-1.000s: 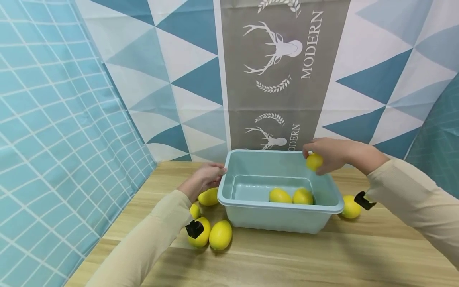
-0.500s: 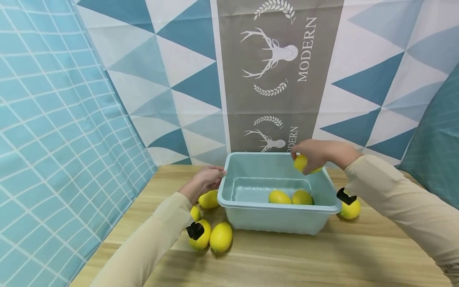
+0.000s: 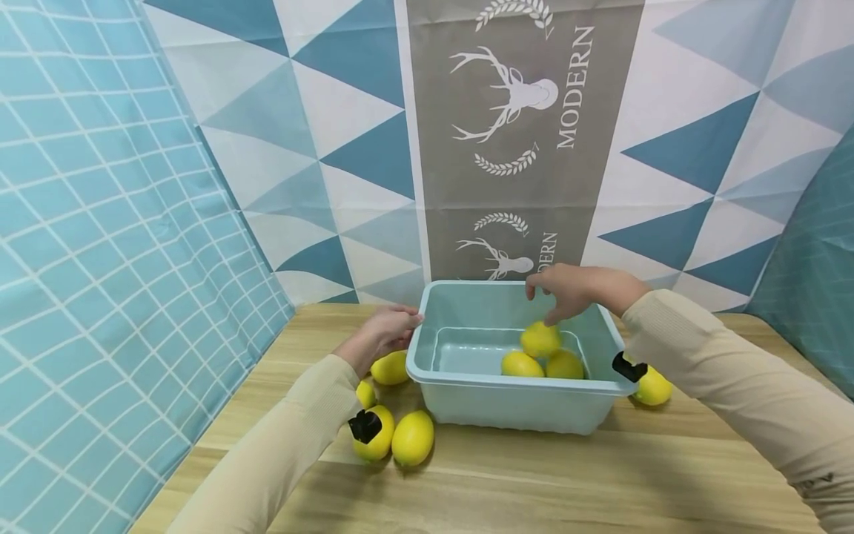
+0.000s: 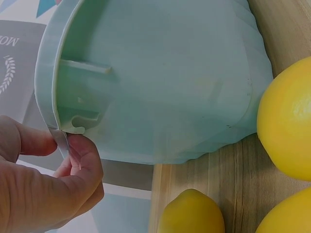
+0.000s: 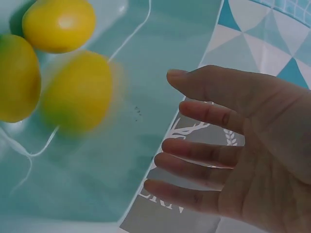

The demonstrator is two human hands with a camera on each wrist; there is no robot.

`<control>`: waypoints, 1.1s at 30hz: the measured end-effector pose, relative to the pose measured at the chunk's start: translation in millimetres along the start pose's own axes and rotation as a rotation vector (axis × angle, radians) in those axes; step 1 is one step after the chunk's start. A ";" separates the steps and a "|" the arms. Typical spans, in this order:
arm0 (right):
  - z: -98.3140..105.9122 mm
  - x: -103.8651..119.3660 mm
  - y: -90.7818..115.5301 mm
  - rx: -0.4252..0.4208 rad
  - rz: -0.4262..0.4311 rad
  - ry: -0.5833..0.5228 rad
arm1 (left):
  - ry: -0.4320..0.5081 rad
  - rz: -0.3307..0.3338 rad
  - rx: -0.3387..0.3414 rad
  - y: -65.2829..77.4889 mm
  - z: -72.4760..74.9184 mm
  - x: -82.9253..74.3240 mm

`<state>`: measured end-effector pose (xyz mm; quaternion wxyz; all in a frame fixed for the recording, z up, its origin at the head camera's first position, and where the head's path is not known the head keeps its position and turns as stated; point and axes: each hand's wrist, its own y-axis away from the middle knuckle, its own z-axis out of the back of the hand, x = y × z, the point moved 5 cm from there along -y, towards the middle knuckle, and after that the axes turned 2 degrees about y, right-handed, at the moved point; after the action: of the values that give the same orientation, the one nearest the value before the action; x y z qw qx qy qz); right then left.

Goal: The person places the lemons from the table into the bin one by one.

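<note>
A pale blue-green plastic basin [image 3: 514,404] stands on the wooden table. My left hand [image 3: 388,326] pinches its left rim between thumb and fingers, as the left wrist view shows with the hand [image 4: 58,179] at the rim's edge. Over the basin's right part is my right hand [image 3: 567,289], its fingers spread and holding nothing, also plain in the right wrist view where the hand [image 5: 233,145] is apart from the fruit. Just below it a lemon [image 3: 540,340] is inside the basin, blurred in the right wrist view, close to two other lemons [image 3: 522,364].
Several lemons [image 3: 412,438] lie on the table left of the basin, partly under the left forearm. Another lemon [image 3: 654,387] sits by the basin's right side. Patterned cloth [image 3: 360,148] hangs behind, and a blue checked cloth [image 3: 100,245] borders the left.
My right hand moved left over the basin and let go of the lemon, which is now lower, near the other two. My left hand stays on the rim.
</note>
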<state>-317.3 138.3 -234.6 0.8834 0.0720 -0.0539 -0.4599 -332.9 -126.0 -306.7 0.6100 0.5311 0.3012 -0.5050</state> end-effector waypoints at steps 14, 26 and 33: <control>-3.8 -8.6 22.3 -0.076 0.060 -0.020 | 0.028 -0.013 0.016 -3.9 -2.1 0.8; -3.9 -49.7 62.8 -0.342 -0.014 0.000 | 0.002 -0.018 0.018 -0.4 2.9 -4.3; -23.7 -72.9 82.5 -0.386 -0.035 0.017 | -0.007 0.000 0.020 -1.0 1.0 -1.5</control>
<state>-288.8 246.6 -245.5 0.8731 -0.0938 0.0441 -0.4765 -334.4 -126.5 -305.5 0.6058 0.5355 0.2939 -0.5098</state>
